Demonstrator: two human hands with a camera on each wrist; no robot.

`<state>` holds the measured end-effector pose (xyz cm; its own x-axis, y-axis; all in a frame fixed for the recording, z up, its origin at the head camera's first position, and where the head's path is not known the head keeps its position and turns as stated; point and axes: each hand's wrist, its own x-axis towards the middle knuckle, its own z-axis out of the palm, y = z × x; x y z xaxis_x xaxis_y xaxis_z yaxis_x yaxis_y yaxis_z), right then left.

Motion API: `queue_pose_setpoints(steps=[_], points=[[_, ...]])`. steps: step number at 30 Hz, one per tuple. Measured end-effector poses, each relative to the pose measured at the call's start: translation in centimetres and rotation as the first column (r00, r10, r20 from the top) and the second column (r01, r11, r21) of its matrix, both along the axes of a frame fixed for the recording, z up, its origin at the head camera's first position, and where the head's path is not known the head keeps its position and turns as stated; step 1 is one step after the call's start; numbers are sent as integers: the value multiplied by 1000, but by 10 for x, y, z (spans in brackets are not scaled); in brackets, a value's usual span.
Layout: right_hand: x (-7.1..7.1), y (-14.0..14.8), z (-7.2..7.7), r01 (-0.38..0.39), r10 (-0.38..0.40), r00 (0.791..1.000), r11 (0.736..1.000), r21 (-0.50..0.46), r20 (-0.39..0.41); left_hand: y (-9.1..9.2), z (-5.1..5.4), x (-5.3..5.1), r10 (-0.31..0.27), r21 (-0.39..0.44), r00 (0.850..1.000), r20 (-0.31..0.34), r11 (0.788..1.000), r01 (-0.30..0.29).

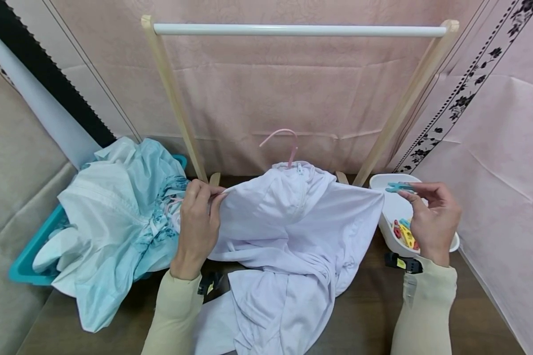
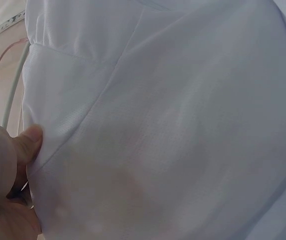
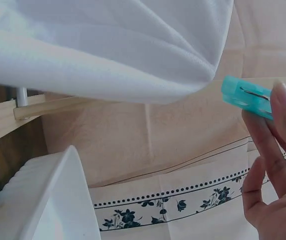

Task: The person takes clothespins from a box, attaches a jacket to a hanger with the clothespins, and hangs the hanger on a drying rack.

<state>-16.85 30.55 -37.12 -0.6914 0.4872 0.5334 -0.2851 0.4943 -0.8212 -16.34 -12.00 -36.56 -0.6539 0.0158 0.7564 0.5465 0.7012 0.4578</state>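
A white shirt [image 1: 288,236] lay in the middle of the head view, with the hook of a pink hanger [image 1: 294,148] rising from its neck and its lower part bunched towards the bottom edge. The left hand [image 1: 200,222], just left of centre, pinched the shirt's shoulder between thumb and fingers. The right hand [image 1: 435,222], at centre right, grasped a blue clothespin [image 1: 399,187] between thumb and fingers, near the shirt's other shoulder but apart from it. Under that hand stood a white tub [image 1: 391,199], with red, yellow and blue clothespins [image 1: 406,236] in its lower part. At the left, a teal basket [image 1: 31,271] held light blue clothes [image 1: 111,222] that were heaped up and spilled over its rim. Behind the shirt, a wooden rack [image 1: 174,93] carried a white bar [image 1: 299,30] across the top of the frame.
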Motion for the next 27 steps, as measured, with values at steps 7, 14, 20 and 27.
queue_pose_setpoints(steps=[7,14,20,27], points=[[1,-7,4,-68,66,995,998,-17,-80,0,0,0,-6,-5,1000,2,1000,6],[2,-17,7,-154,152,983,988,-15,-103,0,0,1,1,-12,1000,14,1000,-1],[1,-23,8,-199,194,974,980,-28,-117,0,0,1,-9,-17,1000,14,1000,10],[2,-27,10,-224,222,969,974,-13,-105,0,-1,1,-14,-28,1000,10,1000,15]])
